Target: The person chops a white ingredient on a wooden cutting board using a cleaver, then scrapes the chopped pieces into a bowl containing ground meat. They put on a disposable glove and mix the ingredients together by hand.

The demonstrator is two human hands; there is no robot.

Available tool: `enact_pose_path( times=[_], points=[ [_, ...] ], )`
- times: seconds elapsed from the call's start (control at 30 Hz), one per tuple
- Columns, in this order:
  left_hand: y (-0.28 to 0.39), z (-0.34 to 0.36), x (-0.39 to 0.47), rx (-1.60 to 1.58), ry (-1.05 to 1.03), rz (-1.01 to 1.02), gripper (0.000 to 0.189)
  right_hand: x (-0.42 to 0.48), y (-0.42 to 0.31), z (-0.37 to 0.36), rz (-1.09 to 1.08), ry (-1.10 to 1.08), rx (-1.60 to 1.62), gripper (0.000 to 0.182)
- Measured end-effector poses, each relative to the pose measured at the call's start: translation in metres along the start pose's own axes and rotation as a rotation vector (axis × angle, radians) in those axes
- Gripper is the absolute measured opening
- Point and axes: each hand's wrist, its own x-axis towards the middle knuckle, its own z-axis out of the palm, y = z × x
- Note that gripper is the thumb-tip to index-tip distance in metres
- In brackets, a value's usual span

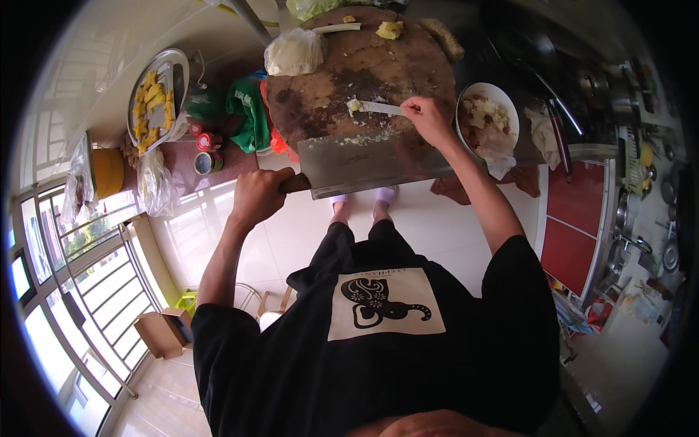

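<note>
My left hand [262,196] grips the dark handle of a broad cleaver [371,164], whose blade lies flat along the near edge of a round wooden chopping board [311,106]. White chopped bits stick to the far edge of the blade. In my right hand [428,117] is a narrow, flat, pale strip-like tool [382,108], its tip at a small heap of pale green-white chopped bits [356,105] on the board. To the right of the board stands a white bowl [514,123] with pinkish and white chopped food [486,116], partly covered by clear plastic.
A plastic-wrapped white bundle [295,52], a pale stalk [341,27] and a yellow chunk [389,30] lie on the board's far side. At left are a metal tray [177,87] of yellow star-shaped pieces, jars [208,162] and a green bag [248,114]. Long-handled cookware [551,98] is at right.
</note>
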Motion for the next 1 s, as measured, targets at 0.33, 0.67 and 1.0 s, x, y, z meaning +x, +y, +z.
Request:
enact_pose_path(
  times=[0.33,0.67,1.0],
  points=[
    [-0.008,0.012,-0.003,-0.031,0.053,0.0,0.013,-0.021,0.003,-0.043,0.165,0.099,0.218,0.019],
    [0.078,0.058,0.003,-0.213,0.129,-0.162,0.015,-0.016,-0.044,-0.021,0.127,0.327,0.085,0.019],
    [0.121,0.069,0.035,-0.712,0.025,-0.223,0.045,-0.059,-0.093,0.048,0.09,0.361,0.278,0.016]
  ],
)
